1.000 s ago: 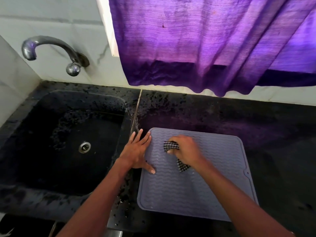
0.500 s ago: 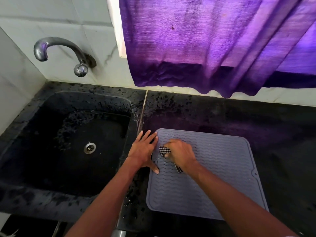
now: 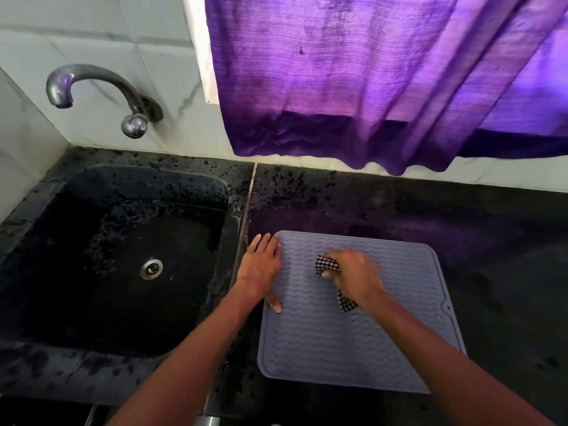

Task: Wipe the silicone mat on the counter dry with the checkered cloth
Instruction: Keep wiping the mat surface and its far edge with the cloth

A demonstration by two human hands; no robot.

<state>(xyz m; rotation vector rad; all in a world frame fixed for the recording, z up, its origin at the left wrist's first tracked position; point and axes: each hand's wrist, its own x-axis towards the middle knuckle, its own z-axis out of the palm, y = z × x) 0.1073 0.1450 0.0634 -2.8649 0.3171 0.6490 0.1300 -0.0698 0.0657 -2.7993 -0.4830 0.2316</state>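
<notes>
Two hands are at work, and both are yours. One grey silicone mat (image 3: 322, 342) lies flat on the dark desk (image 3: 461, 226), just to the right of the one black sink (image 3: 147, 176). You have one checkered cloth (image 3: 326, 263), black and white, and it sits on the far half of the mat, under your right hand (image 3: 356, 275).

Your right hand is curled over the cloth. Its fingers are bent round the cloth and grip it in a bunch. One bit of cloth pokes out at the front of the hand and one more bit pokes out by your wrist. This hand looks a little blurry. Your right arm reaches in from the bottom right, across the near part of the mat.

Your left hand (image 3: 261, 269) lies flat and holds nothing. Its fingers (image 3: 267, 241) are straight and close together, and they point away from you. It rests on the left edge of the mat, with the thumb (image 3: 275, 304) on the mat.

One silver drain (image 3: 151, 268) sits in the bottom of the sink. One curved metal tap (image 3: 101, 84) sticks out of the white wall above it. One purple curtain (image 3: 353, 72) hangs over the back of the desk. Dark wet spots dot the desk near the sink.
</notes>
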